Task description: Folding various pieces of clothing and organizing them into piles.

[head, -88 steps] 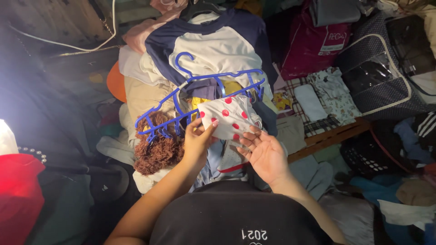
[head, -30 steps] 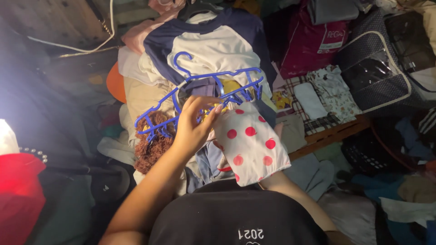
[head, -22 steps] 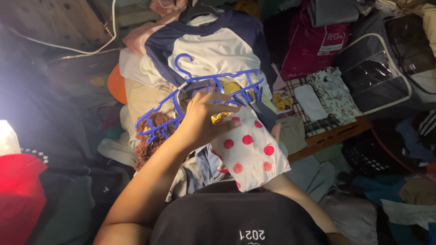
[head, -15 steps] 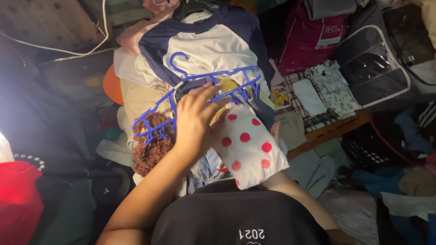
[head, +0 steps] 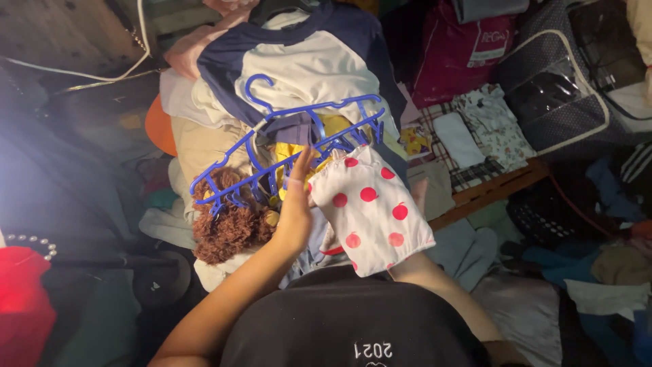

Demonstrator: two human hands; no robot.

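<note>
— Two hands on one garment, then. What stage is this?

— Smoothing, I'd judge. The white cloth with red apple dots [head: 370, 207] lies draped over the person's right forearm, just above the lap. Its top edge is close under the blue plastic hangers [head: 299, 136] that sit on the heap of clothes.

— And the left hand [head: 295, 204]?

— Flat and unclenched, fingers straight and together. Its edge is pressed against the left side of the dotted cloth, with the fingertips up near the yellow garment [head: 292, 153] under the hangers. It grasps nothing; it only touches the cloth.

— The right hand [head: 416, 194]?

— Mostly hidden under the cloth. Something pale at the far edge may be its fingertips, so I cannot tell whether it is curled or spread. It does seem to bear the cloth from below.

— What would a next move ask for?

— My guess is that the left hand would have to pinch an edge, not just press it. It would also have to stay clear of the hanger hooks and of the brown curly plush toy [head: 227, 221] just beside the wrist. The cloth is limp, so it could slide off the forearm if tilted.

— Behind all that?

— A white raglan shirt with navy sleeves [head: 305, 64] tops the pile.
</note>
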